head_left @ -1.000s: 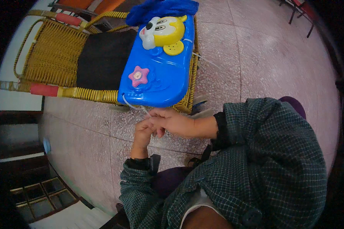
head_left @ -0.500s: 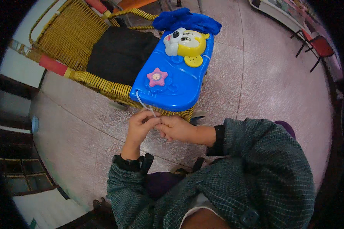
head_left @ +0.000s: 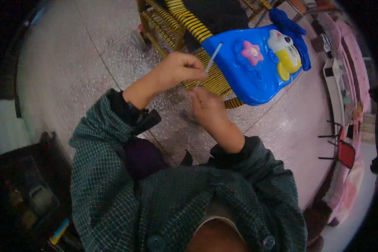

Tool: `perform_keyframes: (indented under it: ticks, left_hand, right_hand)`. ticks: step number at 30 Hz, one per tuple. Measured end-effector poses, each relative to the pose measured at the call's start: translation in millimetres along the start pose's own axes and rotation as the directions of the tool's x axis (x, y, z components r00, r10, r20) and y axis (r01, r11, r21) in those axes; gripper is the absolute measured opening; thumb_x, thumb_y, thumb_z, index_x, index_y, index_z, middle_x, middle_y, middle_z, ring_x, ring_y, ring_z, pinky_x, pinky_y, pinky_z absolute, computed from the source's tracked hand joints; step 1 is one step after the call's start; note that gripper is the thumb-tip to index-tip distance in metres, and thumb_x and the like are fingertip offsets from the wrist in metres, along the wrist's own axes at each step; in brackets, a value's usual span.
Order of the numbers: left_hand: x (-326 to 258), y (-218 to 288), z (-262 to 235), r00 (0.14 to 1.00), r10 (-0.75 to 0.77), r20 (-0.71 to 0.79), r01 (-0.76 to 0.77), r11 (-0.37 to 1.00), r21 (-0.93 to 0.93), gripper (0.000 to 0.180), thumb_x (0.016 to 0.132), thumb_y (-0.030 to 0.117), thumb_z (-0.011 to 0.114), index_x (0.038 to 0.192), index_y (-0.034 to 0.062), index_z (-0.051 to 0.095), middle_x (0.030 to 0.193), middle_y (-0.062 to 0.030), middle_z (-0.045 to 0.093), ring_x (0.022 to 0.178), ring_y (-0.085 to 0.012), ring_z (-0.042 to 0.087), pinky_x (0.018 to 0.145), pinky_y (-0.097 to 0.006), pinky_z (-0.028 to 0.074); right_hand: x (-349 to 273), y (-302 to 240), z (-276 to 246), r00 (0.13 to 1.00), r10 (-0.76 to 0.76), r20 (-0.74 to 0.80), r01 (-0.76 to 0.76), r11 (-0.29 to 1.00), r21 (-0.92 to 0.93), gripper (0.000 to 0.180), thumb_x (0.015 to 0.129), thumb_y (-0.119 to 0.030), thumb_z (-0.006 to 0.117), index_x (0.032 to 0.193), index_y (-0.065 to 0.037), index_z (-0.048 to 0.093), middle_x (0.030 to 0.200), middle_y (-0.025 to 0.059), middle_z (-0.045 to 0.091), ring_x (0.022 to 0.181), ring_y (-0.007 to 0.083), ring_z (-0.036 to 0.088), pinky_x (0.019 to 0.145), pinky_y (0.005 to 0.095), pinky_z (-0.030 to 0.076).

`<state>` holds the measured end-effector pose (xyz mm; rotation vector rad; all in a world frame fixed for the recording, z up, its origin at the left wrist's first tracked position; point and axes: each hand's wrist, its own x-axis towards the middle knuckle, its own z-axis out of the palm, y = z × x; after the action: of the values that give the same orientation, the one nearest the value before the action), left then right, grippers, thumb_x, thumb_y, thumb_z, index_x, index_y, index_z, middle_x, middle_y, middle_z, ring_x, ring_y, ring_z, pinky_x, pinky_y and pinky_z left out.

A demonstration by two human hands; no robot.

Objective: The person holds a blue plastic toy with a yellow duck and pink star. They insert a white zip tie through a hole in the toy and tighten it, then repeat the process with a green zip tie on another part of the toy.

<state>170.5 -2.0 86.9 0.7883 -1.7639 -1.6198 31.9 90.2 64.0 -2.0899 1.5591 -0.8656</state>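
A white cable tie (head_left: 214, 56) hangs from a hole at the near left corner of a blue plastic tray (head_left: 233, 71). My left hand (head_left: 170, 72) pinches the tie a short way below the tray, thumb against fingers. Just below and to the right, my right hand (head_left: 212, 108) pinches its lower end, the fingertips partly hidden. The tray carries a pink star (head_left: 252, 53) and a yellow and white cartoon dog head (head_left: 284, 53). It lies across the front of a yellow and black woven chair (head_left: 189, 19).
A blue cloth (head_left: 290, 26) drapes over the tray's far end. Dark fabric (head_left: 222, 14) covers the chair's seat. Speckled floor (head_left: 290, 122) surrounds the chair. To the right stand a small red chair (head_left: 346, 154) and pink cloth (head_left: 359, 54); a dark cabinet (head_left: 25, 180) is at lower left.
The view has swung, so chair and tray now appear farther right and higher. My hands have come slightly apart along the cable tie, which looks straighter between tray and fingers.
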Motion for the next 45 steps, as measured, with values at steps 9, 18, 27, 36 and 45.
perform_keyframes:
  ticks: [9, 18, 27, 36, 45]
  left_hand:
    - [3, -9, 0, 0.994, -0.065, 0.089, 0.083, 0.973, -0.216, 0.015, 0.076, 0.019, 0.063, 0.076, 0.0045, 0.06, 0.066, 0.0038, 0.053, 0.061, -0.0044, 0.046, 0.053, -0.02, 0.035]
    - [4, -13, 3, 0.988, -0.092, 0.127, 0.13, 0.932, -0.339, 0.016, 0.077, 0.02, 0.063, 0.077, 0.0036, 0.061, 0.066, 0.0025, 0.054, 0.061, -0.0048, 0.047, 0.054, -0.021, 0.037]
    - [11, -16, 9, 0.997, 0.082, 0.007, -0.078, 0.975, -0.208, 0.015, 0.077, 0.016, 0.062, 0.079, 0.0019, 0.061, 0.068, 0.0015, 0.056, 0.064, -0.0065, 0.05, 0.057, -0.021, 0.04]
    - [24, -10, 13, 0.981, 0.171, -0.092, -0.19, 0.939, -0.288, 0.015, 0.075, 0.01, 0.062, 0.082, -0.003, 0.061, 0.071, -0.0058, 0.061, 0.061, -0.0099, 0.053, 0.057, -0.023, 0.044]
    - [28, -23, 9, 0.966, 0.259, 0.013, -0.237, 0.904, -0.357, 0.013, 0.076, 0.008, 0.06, 0.081, -0.0036, 0.058, 0.068, -0.0076, 0.062, 0.06, -0.0116, 0.057, 0.056, -0.024, 0.045]
  right_hand:
    - [-5, -21, -22, 0.944, -0.285, -0.169, 0.272, 0.958, -0.096, 0.011, 0.073, -0.01, 0.063, 0.077, -0.004, 0.054, 0.102, 0.0155, 0.051, 0.072, 0.0283, 0.056, 0.056, 0.0355, 0.046]
    - [4, -9, -14, 0.952, -0.29, -0.095, 0.301, 0.844, 0.444, 0.011, 0.08, -0.009, 0.056, 0.073, 0.0, 0.053, 0.083, 0.0126, 0.054, 0.065, 0.0207, 0.053, 0.056, 0.0278, 0.043]
    - [-1, -5, -3, 0.998, 0.059, 0.014, -0.048, 0.613, 0.789, 0.023, 0.091, -0.018, 0.042, 0.077, 0.0, 0.048, 0.073, 0.007, 0.043, 0.049, 0.0117, 0.041, 0.045, 0.0238, 0.034]
    - [-4, -1, -2, 0.992, 0.123, 0.04, -0.082, 0.362, 0.929, 0.021, 0.089, -0.016, 0.045, 0.073, -0.003, 0.048, 0.063, 0.0051, 0.044, 0.047, 0.0098, 0.037, 0.041, 0.0213, 0.03]
    - [2, 5, 3, 0.964, 0.191, 0.183, -0.222, 0.204, 0.954, 0.018, 0.091, -0.019, 0.043, 0.084, -0.003, 0.048, 0.057, 0.0033, 0.041, 0.044, 0.011, 0.034, 0.042, 0.0248, 0.031]
